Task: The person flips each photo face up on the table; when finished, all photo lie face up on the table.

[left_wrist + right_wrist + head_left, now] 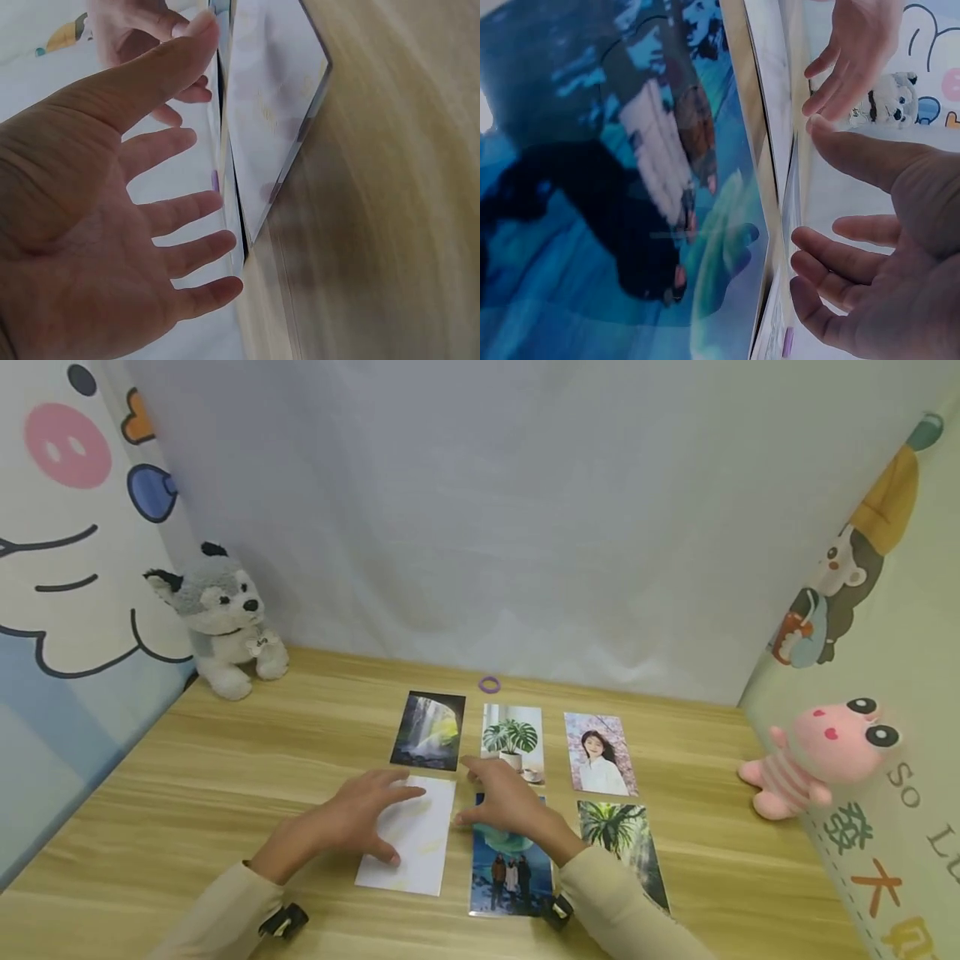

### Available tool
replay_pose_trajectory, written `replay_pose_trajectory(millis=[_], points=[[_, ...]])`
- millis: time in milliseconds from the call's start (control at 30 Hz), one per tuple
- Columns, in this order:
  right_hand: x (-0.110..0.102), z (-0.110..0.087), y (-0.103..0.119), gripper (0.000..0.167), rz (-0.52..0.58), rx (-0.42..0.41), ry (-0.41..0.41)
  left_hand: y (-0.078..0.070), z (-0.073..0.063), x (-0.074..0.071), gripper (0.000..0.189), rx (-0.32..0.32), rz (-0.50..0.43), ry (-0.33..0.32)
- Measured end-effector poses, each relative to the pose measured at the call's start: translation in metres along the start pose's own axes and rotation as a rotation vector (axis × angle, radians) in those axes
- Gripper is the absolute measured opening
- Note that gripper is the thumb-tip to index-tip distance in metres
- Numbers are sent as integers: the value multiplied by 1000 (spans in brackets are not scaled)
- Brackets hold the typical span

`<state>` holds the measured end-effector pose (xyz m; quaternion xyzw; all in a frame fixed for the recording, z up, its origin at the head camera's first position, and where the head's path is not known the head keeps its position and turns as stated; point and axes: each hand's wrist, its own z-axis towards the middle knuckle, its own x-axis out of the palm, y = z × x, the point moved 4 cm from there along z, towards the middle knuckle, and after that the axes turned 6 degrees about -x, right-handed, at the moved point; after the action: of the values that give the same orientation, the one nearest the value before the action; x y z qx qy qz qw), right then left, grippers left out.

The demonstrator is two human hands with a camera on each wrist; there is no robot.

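My left hand (358, 814) hovers over a white card (423, 839), its fingers spread and holding nothing; in the left wrist view the card (274, 97) lies flat on the wood beyond the palm. Above a blue photo of people outdoors (517, 893) is my right hand (513, 802), fingers loosely bent with nothing between them; it covers part of that picture. Behind these lie a waterfall photo (427, 727), a potted plant photo (512, 731) and a portrait photo (600, 760). A photo of sunlit palm leaves (622, 831) lies at the right, partly behind my sleeve.
A purple ring-shaped band (489, 684) lies near the table's back edge. A grey and white plush husky (225, 618) sits at the back left, a pink plush toy (817, 760) at the right. White cloth (495, 527) hangs behind the wooden table (300, 735).
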<state>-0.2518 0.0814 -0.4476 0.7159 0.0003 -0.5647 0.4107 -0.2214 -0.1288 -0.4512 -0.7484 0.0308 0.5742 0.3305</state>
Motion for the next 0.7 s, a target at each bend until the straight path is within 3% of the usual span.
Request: replay_pose_trajectory(millis=[167, 333, 700], points=[[11, 9, 3, 85, -110, 0, 0, 1, -4, 6, 97, -22, -15, 56], [24, 9, 7, 87, -242, 13, -15, 0, -7, 14, 95, -55, -15, 77], [27, 19, 13, 82, -271, 43, -40, -1, -7, 14, 87, -112, 7, 67]])
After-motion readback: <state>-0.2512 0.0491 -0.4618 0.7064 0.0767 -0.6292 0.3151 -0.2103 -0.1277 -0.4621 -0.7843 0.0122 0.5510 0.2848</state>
